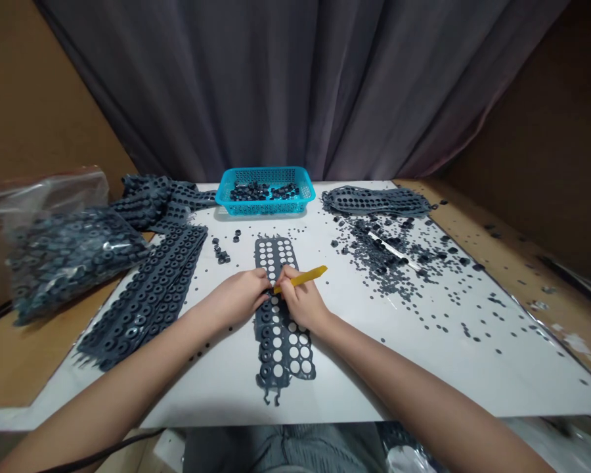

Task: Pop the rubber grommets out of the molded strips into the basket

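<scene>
Yellow stick (303, 279) held tight in right hand (301, 303) fingers | left hand (235, 301) presses dark sheet (276, 345), its grip hard to tell | sheet mid worktop (423, 368) | many holes empty, some rings (265, 351) left

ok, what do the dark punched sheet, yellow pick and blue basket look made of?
The dark punched sheet looks like matte grey-black rubber: its torn end curls limply. The yellow pick looks like smooth, rigid plastic, though it's too small to be sure. The blue basket looks like glossy moulded plastic, with a fine lattice wall.
</scene>
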